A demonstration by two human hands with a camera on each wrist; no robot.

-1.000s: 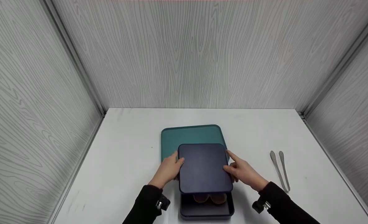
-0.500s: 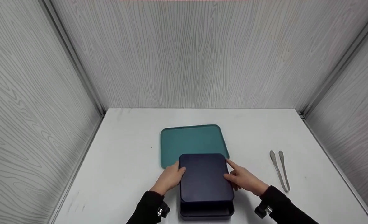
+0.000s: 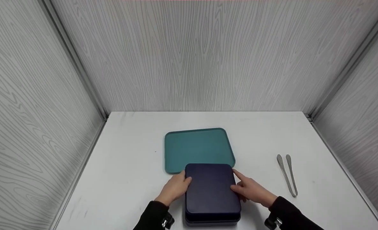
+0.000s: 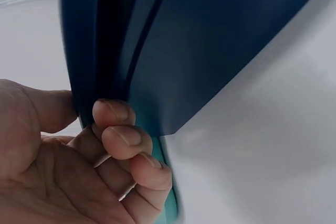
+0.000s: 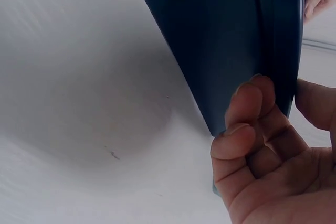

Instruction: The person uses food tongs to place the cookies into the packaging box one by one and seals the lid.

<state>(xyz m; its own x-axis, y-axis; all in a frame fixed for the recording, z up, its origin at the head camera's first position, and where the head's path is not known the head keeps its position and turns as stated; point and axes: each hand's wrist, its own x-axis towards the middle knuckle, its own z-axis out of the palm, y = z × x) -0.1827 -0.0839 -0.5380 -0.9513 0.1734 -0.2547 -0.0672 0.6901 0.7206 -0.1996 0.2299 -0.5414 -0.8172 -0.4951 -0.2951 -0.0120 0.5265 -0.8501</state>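
A dark blue rectangular lid point(image 3: 212, 188) lies over a matching dark blue box point(image 3: 212, 223) at the near middle of the table. Its near edge sits just above the box rim, and the box's inside is hidden. My left hand point(image 3: 175, 187) grips the lid's left edge, thumb on top and fingers curled below, as the left wrist view shows. On the opposite side my right hand point(image 3: 251, 191) holds the right edge between thumb and curled fingers, with the index finger stretched along the edge. In the right wrist view the box wall point(image 5: 210, 51) stands beside those fingers.
Just behind the lid lies a flat teal tray point(image 3: 198, 150), its near edge partly covered in the head view. Silver tongs point(image 3: 288, 175) rest on the white table point(image 3: 128, 143) at the right. Grey wood-patterned panels point(image 3: 189, 57) enclose the back and sides.
Both hands have brought the lid down and toward the body onto the box. Two brown round things in the box, seen a second ago, are now covered. Tray and tongs have not moved.
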